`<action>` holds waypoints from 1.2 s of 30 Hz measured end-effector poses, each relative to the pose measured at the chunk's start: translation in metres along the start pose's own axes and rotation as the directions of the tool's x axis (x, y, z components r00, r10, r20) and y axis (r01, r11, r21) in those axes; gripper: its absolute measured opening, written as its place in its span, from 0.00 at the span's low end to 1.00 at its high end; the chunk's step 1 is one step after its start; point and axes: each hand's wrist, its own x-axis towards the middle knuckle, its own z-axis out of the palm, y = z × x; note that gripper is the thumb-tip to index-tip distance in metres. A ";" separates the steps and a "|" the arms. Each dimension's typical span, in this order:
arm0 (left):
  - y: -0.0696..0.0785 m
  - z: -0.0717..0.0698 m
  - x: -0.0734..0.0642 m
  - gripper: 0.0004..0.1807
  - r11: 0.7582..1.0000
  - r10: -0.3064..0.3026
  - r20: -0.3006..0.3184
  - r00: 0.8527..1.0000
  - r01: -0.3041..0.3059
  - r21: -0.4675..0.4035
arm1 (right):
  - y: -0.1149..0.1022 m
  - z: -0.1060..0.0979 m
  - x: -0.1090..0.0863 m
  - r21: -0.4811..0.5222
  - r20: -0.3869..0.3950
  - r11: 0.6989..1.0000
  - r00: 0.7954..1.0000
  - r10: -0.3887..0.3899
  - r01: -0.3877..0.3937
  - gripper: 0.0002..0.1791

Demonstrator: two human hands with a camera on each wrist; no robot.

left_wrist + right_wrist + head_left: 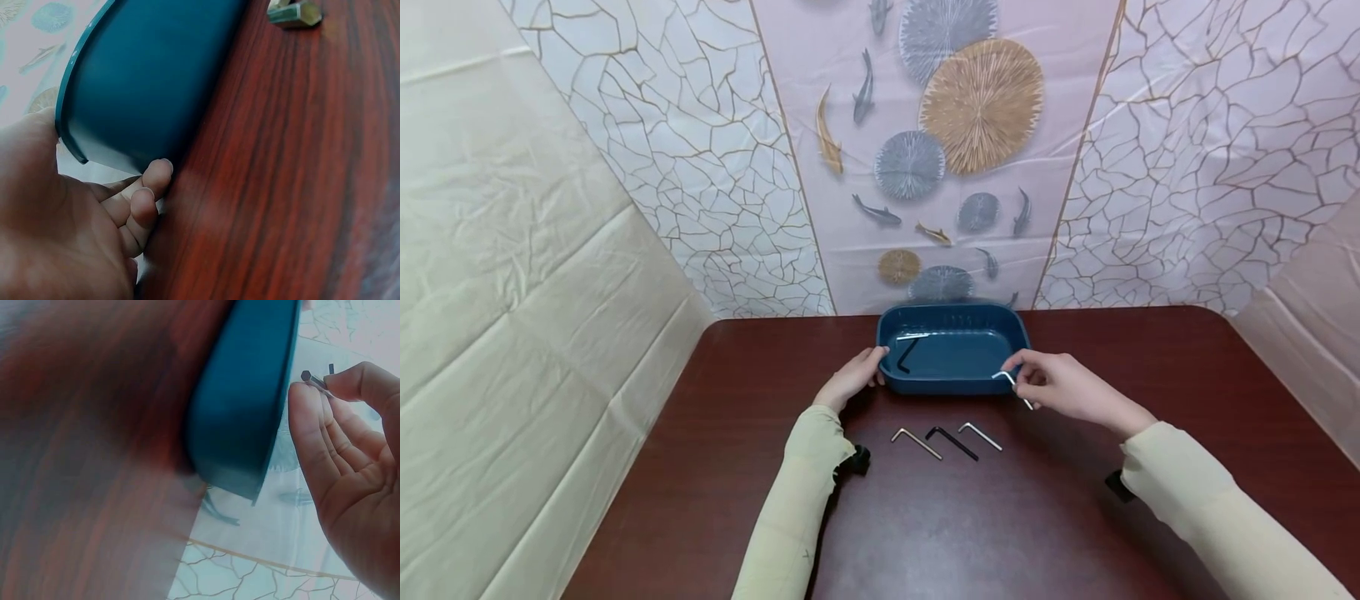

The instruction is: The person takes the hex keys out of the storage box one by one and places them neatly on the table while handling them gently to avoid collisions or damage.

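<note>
Between thumb and fingers, my right hand [1063, 385] pinches a silver hex key [1028, 403] over the front right corner of a blue rectangular dish [955, 387]. The right wrist view shows the hex key's six-sided end [305, 375] past the fingertips. My left hand [850, 379] holds the dish's left end; in the left wrist view its thumb side is at the rim and curled fingers [144, 209] are against the outer wall. Inside the dish, toward its left, lies a black hex key [905, 360]. In front lie a brass-coloured hex key [919, 445], another black hex key [957, 446] and a silver hex key [983, 438].
The dish stands near the back edge of a dark red-brown wooden table [1000, 533]. Behind the table hangs a patterned cloth [910, 233], with plain cream cloth [542, 333] along the left side.
</note>
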 end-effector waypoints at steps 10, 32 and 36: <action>0.000 0.000 0.001 0.27 1.000 -0.006 -0.008 1.000 0.006 0.001 | 0.012 0.015 -0.010 -0.003 0.065 1.000 0.998 0.002 -0.002 0.14; -0.001 0.000 0.001 0.26 1.000 0.010 0.021 1.000 -0.010 -0.018 | 0.025 0.045 -0.012 -0.027 0.131 1.000 0.991 -0.008 0.012 0.13; 0.000 0.000 0.001 0.26 1.000 0.009 0.015 1.000 -0.009 -0.024 | 0.023 0.046 -0.009 -0.063 0.122 0.998 0.992 -0.016 0.024 0.12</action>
